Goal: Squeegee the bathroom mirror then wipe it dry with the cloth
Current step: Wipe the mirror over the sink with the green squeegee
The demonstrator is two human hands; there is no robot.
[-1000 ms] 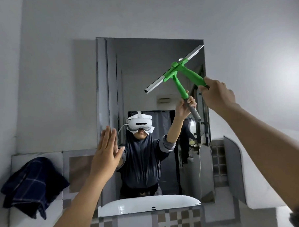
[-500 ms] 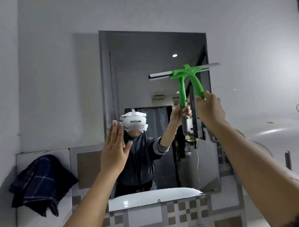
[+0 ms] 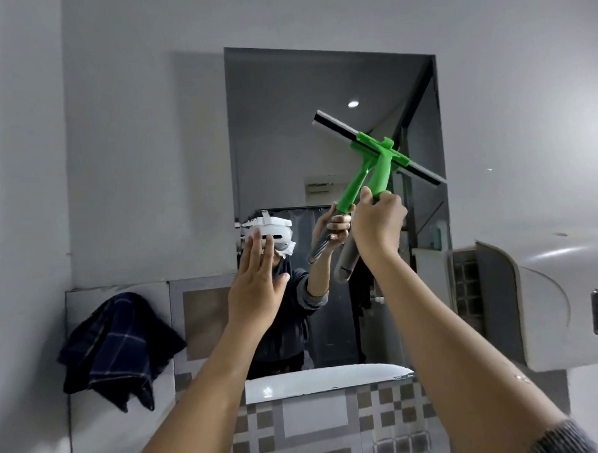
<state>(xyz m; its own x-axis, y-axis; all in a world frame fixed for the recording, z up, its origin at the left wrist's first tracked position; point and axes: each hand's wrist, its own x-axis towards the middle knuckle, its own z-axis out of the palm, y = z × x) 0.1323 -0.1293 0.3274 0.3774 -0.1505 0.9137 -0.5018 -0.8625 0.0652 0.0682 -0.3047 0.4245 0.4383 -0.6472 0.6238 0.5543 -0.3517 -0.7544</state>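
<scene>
A rectangular mirror [image 3: 286, 131] hangs on the grey wall ahead. My right hand [image 3: 378, 224] is shut on the grey grip of a green squeegee [image 3: 384, 161]. Its black blade lies against the mirror's right half, slanting down from upper left to the right edge. My left hand [image 3: 256, 290] is raised with flat, spread fingers at the mirror's lower left edge and holds nothing. A dark blue checked cloth [image 3: 114, 347] hangs on the tiled wall to the left of the mirror.
A white wall dispenser [image 3: 547, 301] juts out at the right, close to my right forearm. Checkered tiles [image 3: 333, 420] run below the mirror. The mirror reflects a person wearing a headset and a white basin rim [image 3: 325, 379].
The squeegee blade has turned from level to slanting down to the right and dropped lower on the mirror. My right hand moved left and down. My left hand stayed near the lower left edge.
</scene>
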